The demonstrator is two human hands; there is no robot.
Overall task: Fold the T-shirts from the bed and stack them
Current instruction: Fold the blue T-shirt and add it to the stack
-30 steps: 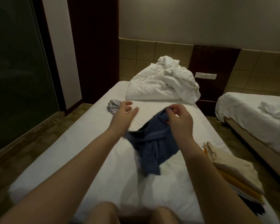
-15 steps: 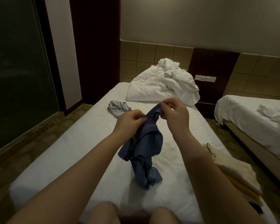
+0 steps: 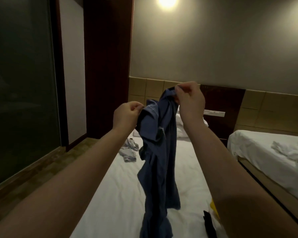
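A blue T-shirt point(image 3: 159, 152) hangs bunched in the air over the white bed point(image 3: 120, 194), its lower end reaching down to the sheet. My left hand point(image 3: 127, 115) pinches its upper edge on the left. My right hand point(image 3: 190, 102) pinches another part of the top edge, slightly higher. A crumpled grey T-shirt point(image 3: 129, 149) lies on the bed beyond my left forearm. Only a yellow edge and a black edge of the folded stack point(image 3: 211, 215) show beside my right forearm; the arm hides the remainder.
White bedding point(image 3: 181, 124) is heaped at the head of the bed, mostly behind the shirt. A second bed point(image 3: 265, 152) with a crumpled white cloth stands to the right across a narrow gap. Dark glass and wooden floor lie to the left.
Both hands have lifted the blue T-shirt up off the bed and moved apart along its top edge. The head has tilted upward, showing the wall lamp.
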